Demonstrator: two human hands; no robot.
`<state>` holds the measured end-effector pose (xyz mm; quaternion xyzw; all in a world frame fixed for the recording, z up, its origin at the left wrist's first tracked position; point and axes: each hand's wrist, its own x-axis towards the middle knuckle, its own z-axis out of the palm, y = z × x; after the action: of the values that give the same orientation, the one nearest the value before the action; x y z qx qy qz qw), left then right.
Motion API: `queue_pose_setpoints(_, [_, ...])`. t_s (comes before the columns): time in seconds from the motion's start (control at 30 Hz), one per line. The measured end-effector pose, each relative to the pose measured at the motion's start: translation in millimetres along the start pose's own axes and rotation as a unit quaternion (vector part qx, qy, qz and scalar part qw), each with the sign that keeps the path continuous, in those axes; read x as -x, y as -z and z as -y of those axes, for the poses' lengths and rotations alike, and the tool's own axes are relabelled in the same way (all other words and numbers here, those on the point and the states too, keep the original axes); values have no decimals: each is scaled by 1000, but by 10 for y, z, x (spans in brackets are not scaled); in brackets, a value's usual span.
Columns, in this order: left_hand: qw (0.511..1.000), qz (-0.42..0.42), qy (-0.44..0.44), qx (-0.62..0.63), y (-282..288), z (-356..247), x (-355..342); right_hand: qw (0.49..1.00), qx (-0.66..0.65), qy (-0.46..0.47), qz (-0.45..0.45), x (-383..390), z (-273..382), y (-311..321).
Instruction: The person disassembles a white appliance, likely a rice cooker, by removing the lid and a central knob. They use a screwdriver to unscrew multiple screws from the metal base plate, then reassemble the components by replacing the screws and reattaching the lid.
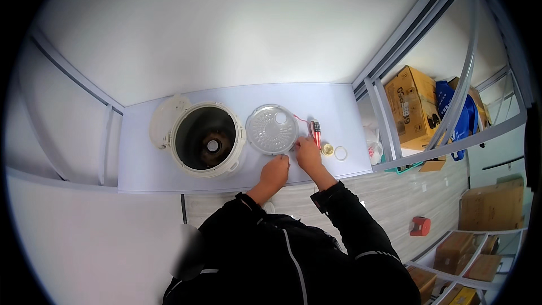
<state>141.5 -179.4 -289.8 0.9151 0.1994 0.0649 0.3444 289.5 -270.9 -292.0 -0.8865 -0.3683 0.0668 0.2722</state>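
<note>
A round, silvery inner lid plate [265, 130] with a dotted pattern and one round opening lies flat on the white table. My left hand [275, 172] is closed just below its near edge, fingertips pointing toward my other hand. Beside the plate's lower right rim, my right hand [308, 154] has its fingers pinched together. Whatever either hand holds is too small or hidden. A rice cooker [237, 149] stands to the left, its lid [164, 118] swung back and its heating base bare inside. Right of the plate lies a red and black hand-held tool [315, 130].
A small yellowish round piece [328, 149] and a white ring [340, 153] lie right of my right hand. The table [138, 164] meets a white wall behind. Metal frames flank it. Cardboard boxes [415, 104] and a blue bag [460, 116] sit at right; a red stool [420, 226] is on the floor.
</note>
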Motion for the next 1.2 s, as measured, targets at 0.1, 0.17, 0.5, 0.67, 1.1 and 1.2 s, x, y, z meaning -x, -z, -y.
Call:
queue_pose_setpoints(0.1, [1000, -4, 8, -21, 7, -9, -4, 999, 31, -5, -6, 10, -18, -10])
queue_pose_setpoints(0.17, [999, -17, 17, -34, 96, -68, -24, 999, 42, -6, -5, 15, -30, -7])
queue_pose_setpoints(0.5, [991, -113, 72, -23, 360, 233, -285, 996, -15, 51, -66, 26, 245, 113])
queue_pose_setpoints(0.67, [992, -97, 70, -34, 368, 279, -257, 998, -45, 39, -9, -98, 395, -52])
queue_pose_setpoints(1.1, [995, -80, 45, 44, 494, 120, -73, 992, -71, 17, -99, -80, 217, 120])
queue_pose_setpoints(1.2, [996, -78, 26, 18, 448, 64, -82, 987, -83, -78, -110, -93, 2, 239])
